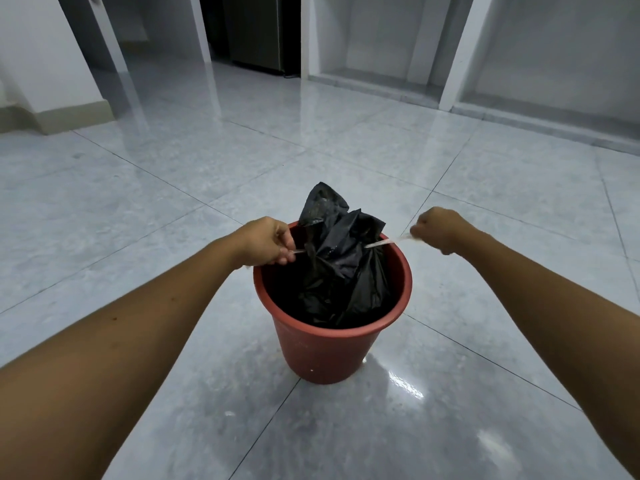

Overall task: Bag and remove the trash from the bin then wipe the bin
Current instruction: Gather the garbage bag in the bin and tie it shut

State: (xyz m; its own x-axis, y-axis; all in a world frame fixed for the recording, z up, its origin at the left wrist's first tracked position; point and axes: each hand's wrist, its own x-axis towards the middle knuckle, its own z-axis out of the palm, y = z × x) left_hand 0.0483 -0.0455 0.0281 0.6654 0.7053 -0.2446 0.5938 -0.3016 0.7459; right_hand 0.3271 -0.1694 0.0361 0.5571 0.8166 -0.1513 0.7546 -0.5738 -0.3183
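Fists are closed on both sides: your left hand [266,241] pinches one end of the thin pale drawstring [379,243] over the bin's left rim, and your right hand [441,229] grips the other end out past the right rim, pulling it taut. Both bare forearms reach forward and spread apart. The crumpled black plastic trash bag [341,261], cinched at the neck, sits inside the round red plastic bin [323,355] on a glossy grey tiled floor [145,188], white walls beyond.
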